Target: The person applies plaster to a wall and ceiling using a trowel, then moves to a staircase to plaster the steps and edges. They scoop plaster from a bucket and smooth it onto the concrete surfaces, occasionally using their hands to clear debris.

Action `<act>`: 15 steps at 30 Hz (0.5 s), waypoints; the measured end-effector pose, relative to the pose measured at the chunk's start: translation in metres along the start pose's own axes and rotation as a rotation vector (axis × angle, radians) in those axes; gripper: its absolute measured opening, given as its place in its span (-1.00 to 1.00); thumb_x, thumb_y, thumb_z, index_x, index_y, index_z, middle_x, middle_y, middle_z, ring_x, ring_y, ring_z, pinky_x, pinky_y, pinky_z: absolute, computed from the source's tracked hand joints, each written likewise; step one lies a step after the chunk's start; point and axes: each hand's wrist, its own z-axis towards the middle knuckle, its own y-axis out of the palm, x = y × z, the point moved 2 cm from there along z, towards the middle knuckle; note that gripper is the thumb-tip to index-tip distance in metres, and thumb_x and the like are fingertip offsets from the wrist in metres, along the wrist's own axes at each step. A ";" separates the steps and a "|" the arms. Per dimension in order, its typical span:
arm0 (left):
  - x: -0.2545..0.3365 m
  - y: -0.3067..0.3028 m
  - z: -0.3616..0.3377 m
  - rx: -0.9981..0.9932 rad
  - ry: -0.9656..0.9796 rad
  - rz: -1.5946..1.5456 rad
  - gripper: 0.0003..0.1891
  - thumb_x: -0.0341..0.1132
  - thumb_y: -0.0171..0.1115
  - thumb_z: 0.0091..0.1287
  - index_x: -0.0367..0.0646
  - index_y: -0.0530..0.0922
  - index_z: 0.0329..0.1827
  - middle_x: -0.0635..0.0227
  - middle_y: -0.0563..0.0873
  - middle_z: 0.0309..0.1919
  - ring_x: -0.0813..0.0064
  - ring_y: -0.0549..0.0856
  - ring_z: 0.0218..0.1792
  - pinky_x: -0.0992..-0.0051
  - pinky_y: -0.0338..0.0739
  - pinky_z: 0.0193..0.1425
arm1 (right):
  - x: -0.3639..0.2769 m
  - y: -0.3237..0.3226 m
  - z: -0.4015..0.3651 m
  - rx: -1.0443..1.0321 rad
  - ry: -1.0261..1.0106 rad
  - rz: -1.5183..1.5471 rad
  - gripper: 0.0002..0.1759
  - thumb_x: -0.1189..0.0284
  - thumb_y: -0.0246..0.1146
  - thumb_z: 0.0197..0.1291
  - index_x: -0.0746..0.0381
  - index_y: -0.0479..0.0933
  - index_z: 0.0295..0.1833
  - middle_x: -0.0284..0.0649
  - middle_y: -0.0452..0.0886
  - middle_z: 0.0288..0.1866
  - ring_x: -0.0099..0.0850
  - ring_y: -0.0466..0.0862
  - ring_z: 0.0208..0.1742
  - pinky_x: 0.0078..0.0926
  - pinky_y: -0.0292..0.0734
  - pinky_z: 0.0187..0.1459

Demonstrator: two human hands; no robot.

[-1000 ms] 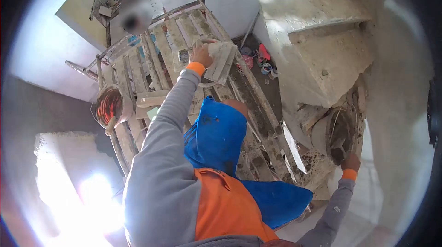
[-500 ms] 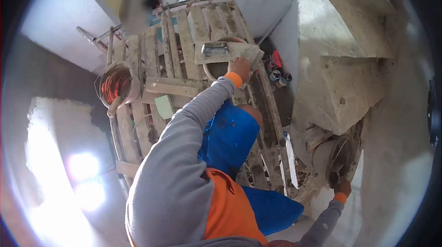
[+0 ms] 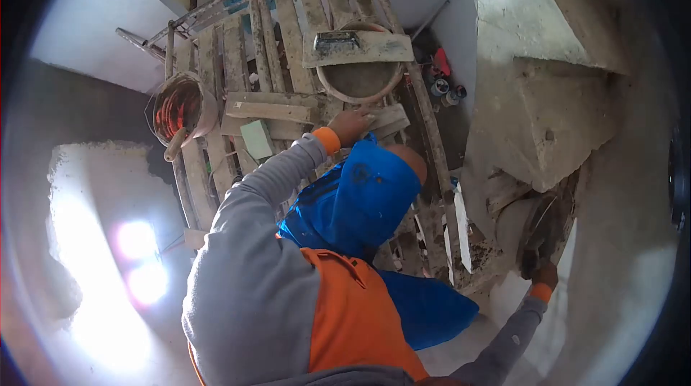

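My left hand (image 3: 350,125) is closed at the near end of a short mud-stained wooden board (image 3: 389,121), just below a round bucket (image 3: 360,82). Across the bucket's top lies a flat board (image 3: 385,48) bearing a metal trowel (image 3: 336,41). At the lower right, my right hand (image 3: 545,272) is closed round the lower end of a dark, mortar-covered tool (image 3: 540,235), whose exact shape is hard to make out. Left of my left hand are a wooden piece on a board (image 3: 273,110) and a pale green block (image 3: 257,139).
A slatted wooden platform (image 3: 291,48) spans the middle. On its left stands a bucket (image 3: 205,109) with orange inside and a handled tool (image 3: 175,145). Small cans (image 3: 451,97) are beyond its right edge. Rough angular slabs (image 3: 561,112) rise at right. Bright lights (image 3: 144,264) glare at left.
My left hand has left the board over the bucket and moved down and left to the lower board. The view has shifted, and more of the bucket shows. My right hand keeps its grip.
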 end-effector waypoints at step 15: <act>-0.032 0.098 -0.043 -0.129 -0.090 0.169 -0.65 -0.14 0.10 0.30 0.00 0.53 0.11 0.07 0.45 0.16 0.09 0.52 0.09 0.16 0.45 0.12 | 0.003 0.009 -0.002 0.019 -0.105 -0.012 -0.66 0.20 0.23 0.04 0.08 0.56 -0.07 -0.14 0.62 -0.05 -0.11 0.60 -0.01 -0.17 0.51 -0.01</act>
